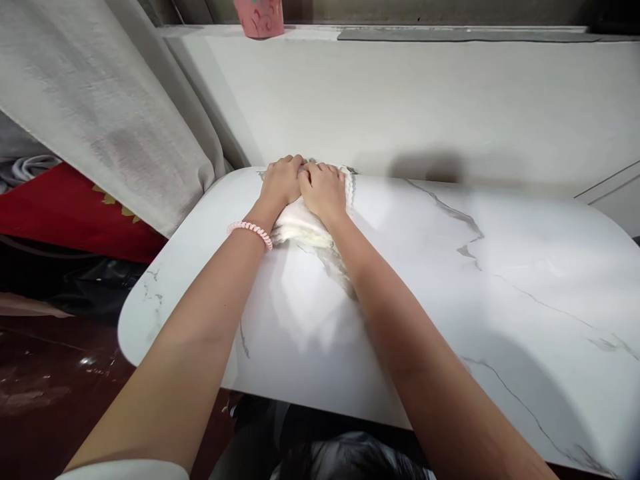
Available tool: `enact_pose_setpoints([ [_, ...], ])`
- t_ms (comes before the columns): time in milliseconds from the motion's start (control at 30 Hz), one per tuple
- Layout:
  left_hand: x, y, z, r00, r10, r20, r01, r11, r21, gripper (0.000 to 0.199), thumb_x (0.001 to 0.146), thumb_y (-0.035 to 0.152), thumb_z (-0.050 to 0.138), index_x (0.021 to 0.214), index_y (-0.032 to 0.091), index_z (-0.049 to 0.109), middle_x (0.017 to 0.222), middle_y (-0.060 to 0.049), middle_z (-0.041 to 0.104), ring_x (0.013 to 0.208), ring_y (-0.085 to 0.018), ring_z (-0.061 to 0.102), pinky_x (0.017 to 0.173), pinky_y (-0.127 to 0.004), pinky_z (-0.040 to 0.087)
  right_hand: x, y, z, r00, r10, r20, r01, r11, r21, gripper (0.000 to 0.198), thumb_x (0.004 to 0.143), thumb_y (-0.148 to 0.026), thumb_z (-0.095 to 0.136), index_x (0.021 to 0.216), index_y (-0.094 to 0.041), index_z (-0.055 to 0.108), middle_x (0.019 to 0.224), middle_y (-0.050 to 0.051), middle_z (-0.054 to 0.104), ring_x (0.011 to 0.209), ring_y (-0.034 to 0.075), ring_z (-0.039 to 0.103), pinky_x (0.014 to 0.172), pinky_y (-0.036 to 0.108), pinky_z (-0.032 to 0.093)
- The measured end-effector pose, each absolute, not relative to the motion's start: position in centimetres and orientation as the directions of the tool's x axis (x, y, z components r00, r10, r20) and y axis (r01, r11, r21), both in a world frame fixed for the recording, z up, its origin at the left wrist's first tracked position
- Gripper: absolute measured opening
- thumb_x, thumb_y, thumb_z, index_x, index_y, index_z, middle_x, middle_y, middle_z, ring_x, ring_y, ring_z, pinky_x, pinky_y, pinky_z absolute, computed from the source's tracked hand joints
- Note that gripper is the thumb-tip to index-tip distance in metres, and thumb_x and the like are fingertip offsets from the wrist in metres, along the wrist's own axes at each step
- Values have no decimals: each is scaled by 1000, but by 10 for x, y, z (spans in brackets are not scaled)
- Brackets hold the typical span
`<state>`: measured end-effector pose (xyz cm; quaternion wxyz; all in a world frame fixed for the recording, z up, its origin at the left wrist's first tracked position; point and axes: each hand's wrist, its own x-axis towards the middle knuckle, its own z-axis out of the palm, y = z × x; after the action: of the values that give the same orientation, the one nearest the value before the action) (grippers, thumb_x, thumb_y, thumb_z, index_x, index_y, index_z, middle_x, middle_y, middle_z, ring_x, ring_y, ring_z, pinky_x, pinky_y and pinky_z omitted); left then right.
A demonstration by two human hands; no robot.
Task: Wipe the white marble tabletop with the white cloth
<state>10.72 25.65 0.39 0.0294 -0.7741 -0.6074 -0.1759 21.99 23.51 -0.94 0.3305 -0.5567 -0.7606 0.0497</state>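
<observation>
A folded white cloth with a scalloped edge lies near the far side of a white, marble-patterned table. My left hand presses on the cloth's left part, its fingers curled over the far edge. Beside it, touching at the fingers, my right hand bears down on the right part with bent fingers. Both hands are closed on the cloth, and their fingertips are partly hidden. A pink coiled band circles my left wrist.
Behind the table rises a white wall with a ledge, on which a pink patterned container stands. A pale curtain hangs at the left, touching the table's rounded corner. Red fabric lies beyond it, above a dark red floor.
</observation>
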Motion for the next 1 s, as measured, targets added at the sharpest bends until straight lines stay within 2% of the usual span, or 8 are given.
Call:
enact_pose_setpoints([
  [167, 109, 265, 5, 207, 928, 311, 951, -265, 157, 29, 89, 28, 45, 112, 16, 57, 107, -11, 64, 107, -29, 59, 95, -43, 42, 220, 240, -5, -141, 895, 422, 832, 338, -439, 37, 103, -25, 25, 104, -15, 61, 107, 8, 64, 116, 25, 54, 108, 50, 30],
  [400, 120, 241, 16, 154, 952, 265, 968, -198, 151, 34, 89, 26, 42, 117, 15, 57, 115, -15, 64, 110, -31, 59, 93, -41, 44, 229, 221, 0, -129, 903, 410, 765, 354, -538, 30, 100, -23, 34, 104, -16, 64, 111, 9, 67, 117, 25, 54, 108, 42, 33],
  [1000, 161, 137, 15, 186, 943, 278, 966, -226, 123, 33, 91, 20, 41, 118, 14, 57, 119, -16, 64, 113, -30, 57, 101, -41, 41, 271, 117, 0, -146, 907, 396, 748, 362, -555, 28, 98, -20, 37, 105, -19, 64, 114, 9, 68, 117, 26, 53, 107, 42, 34],
])
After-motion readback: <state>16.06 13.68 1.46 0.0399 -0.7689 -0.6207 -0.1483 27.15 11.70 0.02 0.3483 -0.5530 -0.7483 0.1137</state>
